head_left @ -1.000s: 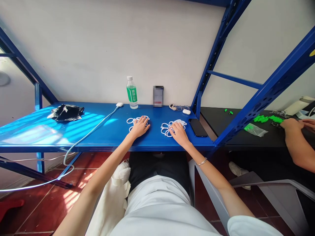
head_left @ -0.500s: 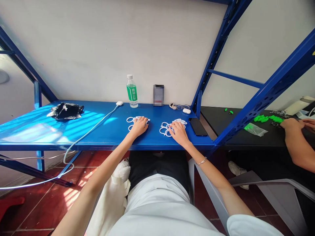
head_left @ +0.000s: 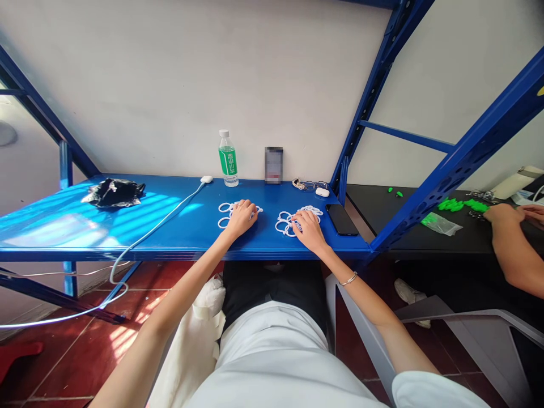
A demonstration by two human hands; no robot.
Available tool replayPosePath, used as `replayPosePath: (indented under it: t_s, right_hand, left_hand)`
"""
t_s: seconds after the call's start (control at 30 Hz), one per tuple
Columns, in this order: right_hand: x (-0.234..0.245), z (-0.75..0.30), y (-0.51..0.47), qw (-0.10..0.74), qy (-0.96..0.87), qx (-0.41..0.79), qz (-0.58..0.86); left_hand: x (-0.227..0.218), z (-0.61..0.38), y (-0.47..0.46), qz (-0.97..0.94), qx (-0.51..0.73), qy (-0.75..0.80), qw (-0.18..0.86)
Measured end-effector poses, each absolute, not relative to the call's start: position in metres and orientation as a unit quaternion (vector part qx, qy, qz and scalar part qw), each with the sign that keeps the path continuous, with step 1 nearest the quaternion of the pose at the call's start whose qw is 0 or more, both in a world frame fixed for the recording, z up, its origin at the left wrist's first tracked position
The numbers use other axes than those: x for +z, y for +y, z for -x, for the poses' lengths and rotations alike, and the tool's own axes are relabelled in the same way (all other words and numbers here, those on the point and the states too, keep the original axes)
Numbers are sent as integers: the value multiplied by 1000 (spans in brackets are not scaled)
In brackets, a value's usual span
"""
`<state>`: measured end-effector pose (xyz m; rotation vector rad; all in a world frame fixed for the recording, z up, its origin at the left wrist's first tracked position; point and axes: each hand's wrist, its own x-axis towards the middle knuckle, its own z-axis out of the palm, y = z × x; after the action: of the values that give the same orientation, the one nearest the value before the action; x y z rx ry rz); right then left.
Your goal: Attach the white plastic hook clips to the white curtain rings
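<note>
Two clusters of white plastic rings lie on the blue metal shelf (head_left: 178,235) in front of me. My left hand (head_left: 241,218) rests palm down on the left cluster of rings (head_left: 225,208), fingers spread over it. My right hand (head_left: 306,229) lies on the right cluster of rings (head_left: 285,222), fingertips among the loops. Whether either hand grips a ring is hidden under the fingers. A thin bracelet sits on my right wrist.
At the back stand a green-labelled water bottle (head_left: 228,159), a small dark box (head_left: 273,165), glasses (head_left: 309,185) and a white earbud case (head_left: 322,192). A black phone (head_left: 341,219) lies right. A white charger cable (head_left: 165,218) and black bag (head_left: 114,191) lie left. Another person's hands (head_left: 510,215) work at green parts.
My left hand has crept slightly forward and right over its rings. The right hand has barely shifted.
</note>
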<state>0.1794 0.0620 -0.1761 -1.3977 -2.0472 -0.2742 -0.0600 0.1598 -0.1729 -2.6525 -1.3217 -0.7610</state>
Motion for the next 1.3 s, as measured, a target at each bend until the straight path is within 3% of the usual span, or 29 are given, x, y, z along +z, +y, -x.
replayPosePath:
  t_s: [0.2, 0.43, 0.7, 0.97, 1.2, 1.3]
  right_hand:
    - [-172, -176, 58, 371, -780, -69, 499]
    - [-167, -164, 50, 446, -785, 51, 428]
    - [-160, -158, 40, 446, -685, 459, 348]
    - [-158, -154, 36, 454, -610, 600, 251]
    - [-156, -155, 42, 485, -574, 619, 230]
    - [-155, -159, 44, 474, -610, 565, 288]
  left_hand:
    - [-154, 50, 137, 869, -345, -318, -160]
    - [-139, 30, 102, 815, -291, -193, -463]
    - [-147, 16, 88, 682, -238, -160, -673]
    - [-151, 15, 88, 622, -214, -118, -744]
    - [-151, 13, 88, 589, -273, -117, -752]
    - [-145, 15, 89, 650, -263, -129, -701]
